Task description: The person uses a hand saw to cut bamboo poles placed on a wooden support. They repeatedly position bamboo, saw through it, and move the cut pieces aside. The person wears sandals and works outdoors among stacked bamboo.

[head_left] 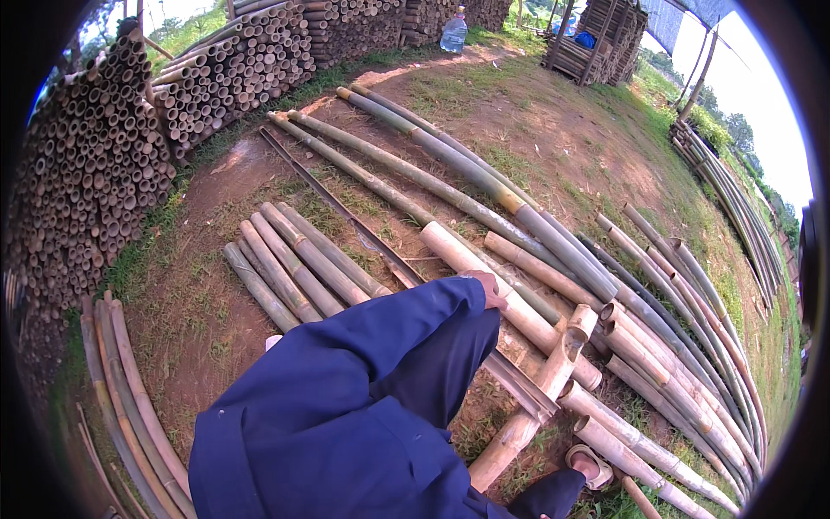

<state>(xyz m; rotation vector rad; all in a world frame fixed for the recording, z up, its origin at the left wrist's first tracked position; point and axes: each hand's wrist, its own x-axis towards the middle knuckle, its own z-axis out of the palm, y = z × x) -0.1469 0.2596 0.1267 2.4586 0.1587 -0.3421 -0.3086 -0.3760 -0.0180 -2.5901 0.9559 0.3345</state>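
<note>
My left hand (489, 290) is at the near side of a pale, scraped bamboo pole (529, 317), its fingers bent against it. The pole slants from upper left to lower right. Its lower end lies by a short bamboo stub (583, 322) that sticks up from a thick bamboo crosspiece (508, 450). A long, rusty metal angle bar (333, 201) runs alongside, passing under my left arm, and its near end (529, 396) rests over the crosspiece. My right hand does not show; my blue jacket fills the lower middle.
Cut bamboo lengths (298, 259) lie left of the bar. Long green poles (441, 151) stretch ahead, and more poles (666, 363) lie at right. My sandalled foot (588, 467) is beside them. Stacked bamboo (95, 164) walls the left; a water jug (454, 33) stands far back.
</note>
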